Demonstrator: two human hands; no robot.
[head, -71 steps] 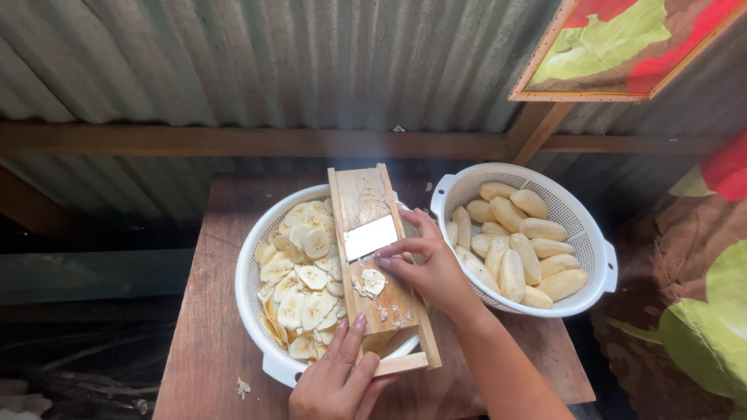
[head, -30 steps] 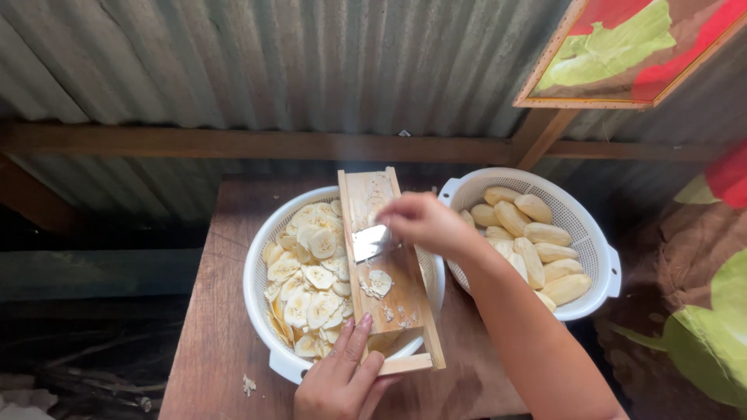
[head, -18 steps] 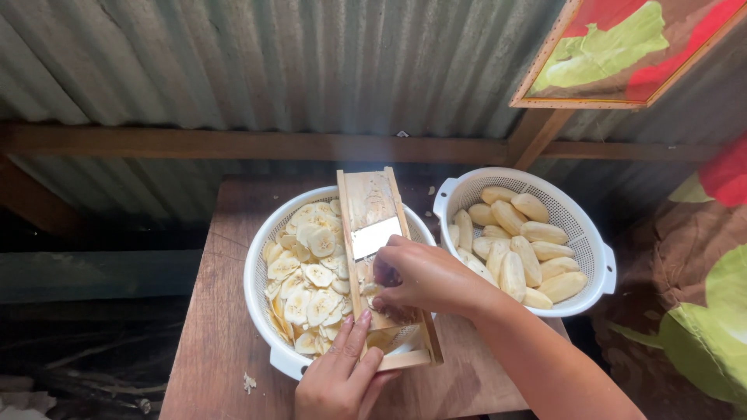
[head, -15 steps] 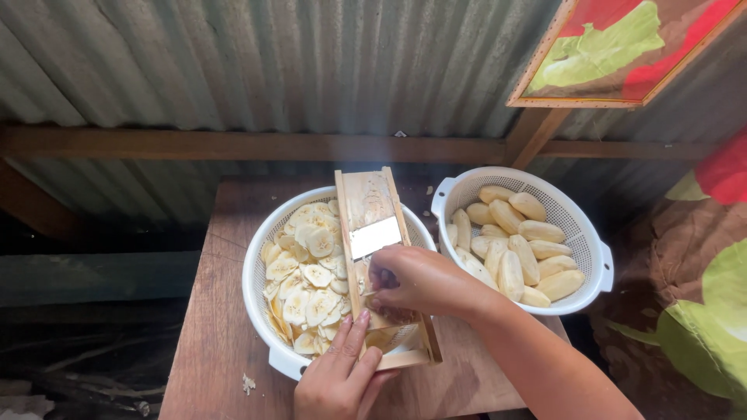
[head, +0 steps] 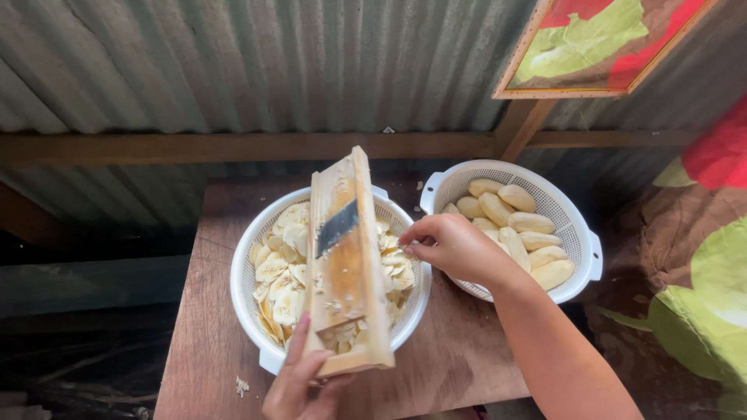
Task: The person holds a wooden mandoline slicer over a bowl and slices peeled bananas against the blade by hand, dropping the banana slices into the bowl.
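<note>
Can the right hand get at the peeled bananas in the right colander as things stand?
Probably yes. The right hand hovers over the slices colander's rim, beside the open-topped right colander. The peeled bananas lie uncovered, and the slicer board is off to its left.

Shed corner with a corrugated metal wall

A brown wooden bench [head: 210, 327] stands against the grey ribbed wall [head: 257, 62] — a timber rail [head: 233, 145] crosses it; red-and-green patterned cloth [head: 700, 264] hangs right, in daylight.

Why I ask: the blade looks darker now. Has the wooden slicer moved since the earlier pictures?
Yes. The wooden slicer has tilted up on its side and swung left across the white colander of slices, gripped by the left hand.
</note>
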